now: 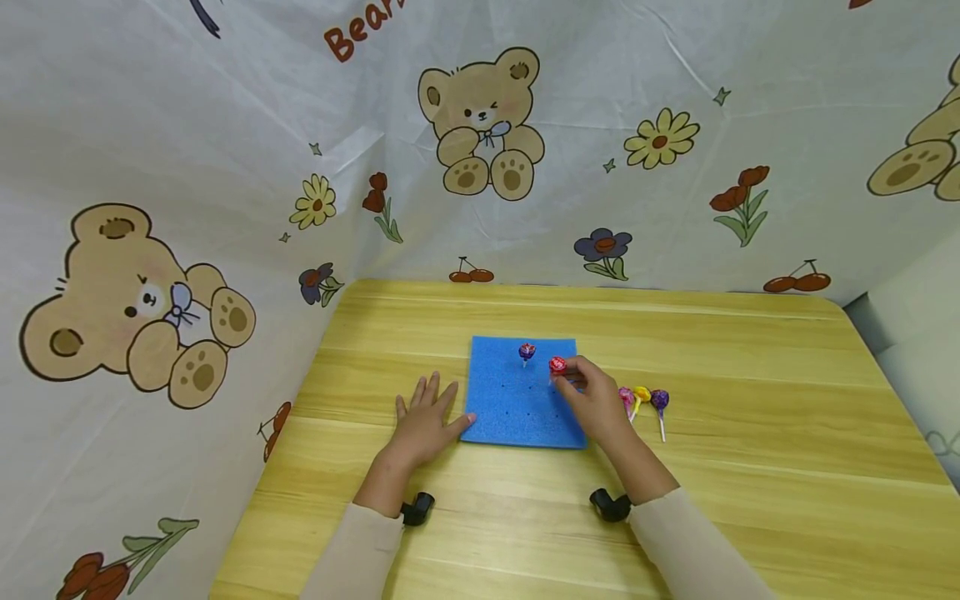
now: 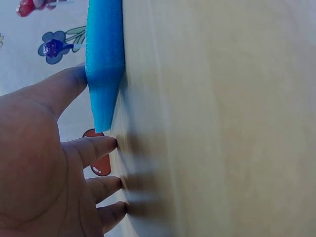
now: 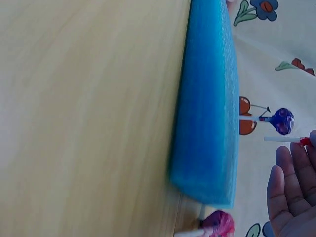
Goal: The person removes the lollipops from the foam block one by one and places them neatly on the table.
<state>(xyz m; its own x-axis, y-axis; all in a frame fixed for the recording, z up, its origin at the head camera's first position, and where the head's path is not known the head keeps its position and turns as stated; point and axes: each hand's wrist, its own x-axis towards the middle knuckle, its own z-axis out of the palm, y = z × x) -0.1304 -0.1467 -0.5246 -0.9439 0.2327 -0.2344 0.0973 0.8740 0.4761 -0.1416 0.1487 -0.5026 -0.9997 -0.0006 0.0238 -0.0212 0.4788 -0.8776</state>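
Observation:
A blue foam block (image 1: 491, 396) with several small holes in its top lies flat on the table. One purple lollipop (image 1: 527, 352) stands upright in it near the back edge. My right hand (image 1: 596, 402) pinches a red lollipop (image 1: 557, 364) over the block's right side. In the right wrist view, that lollipop's white stick (image 3: 281, 139) points at the foam, its tip apart from the surface. My left hand (image 1: 423, 429) rests with spread fingers on the table, its thumb (image 2: 69, 89) touching the block's left front edge.
To the right of the block lie a pink lollipop (image 1: 626, 397), a yellow lollipop (image 1: 641, 394) and another purple lollipop (image 1: 660, 402) on the wooden table (image 1: 750, 467). A white cloth (image 1: 570, 50) printed with bears hangs behind and at the left. Black cameras (image 1: 609, 506) sit at both wrists.

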